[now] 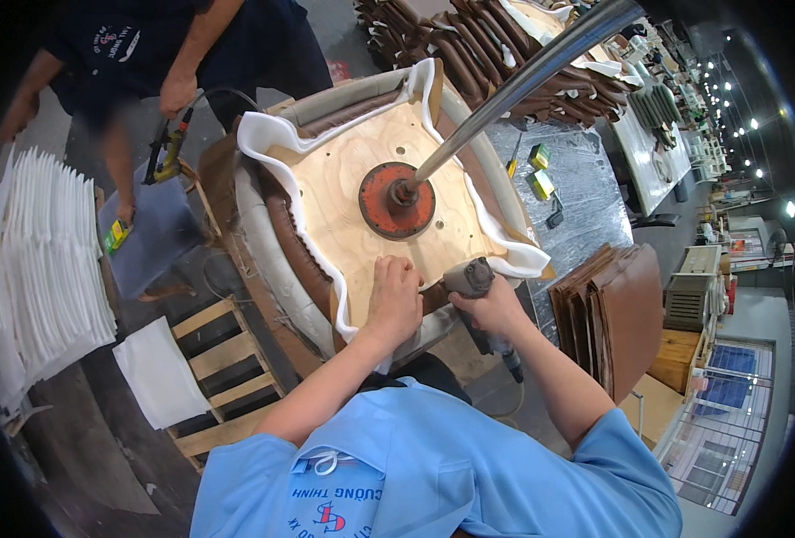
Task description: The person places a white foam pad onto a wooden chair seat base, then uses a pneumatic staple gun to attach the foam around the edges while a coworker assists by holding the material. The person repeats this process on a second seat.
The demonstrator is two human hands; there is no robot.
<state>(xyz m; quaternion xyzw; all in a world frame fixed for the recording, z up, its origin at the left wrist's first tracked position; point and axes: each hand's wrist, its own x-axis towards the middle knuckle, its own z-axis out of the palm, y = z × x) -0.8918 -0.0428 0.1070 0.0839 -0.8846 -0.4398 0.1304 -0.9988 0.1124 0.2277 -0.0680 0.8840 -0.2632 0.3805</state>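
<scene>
I work over an upturned seat base (388,179), a plywood panel with brown leather and white padding wrapped up around its rim. I take its round orange mounting plate (397,199) as my landmark; it sits in the middle of the plywood, and a shiny metal pole (523,81) slants up and away from it toward the far right.

My left hand (394,300) lies just nearer to me than the plate, at the near edge of the panel. Its grip is closed down flat, fingers curled and pressing the white padding (339,300) and leather against the wood.

My right hand (496,309) is nearer to me and to the right of the plate, touching the panel's near right edge. Its grip is wrapped fully around the handle of a grey pneumatic stapler (471,280), whose head rests against the covering beside my left knuckles. The stapler's hose end (510,360) hangs down below my wrist.

Far left of the plate stands another person (173,45) in a dark shirt, one hand holding a yellow and black tool (169,152) over a grey cushion (151,233). Farther left still, a stack of white foam sheets (43,260) stands on edge. To the right of the plate, brown leather panels (612,309) lean together, and small green boxes (539,170) lie on a table (586,206) beyond them.
</scene>
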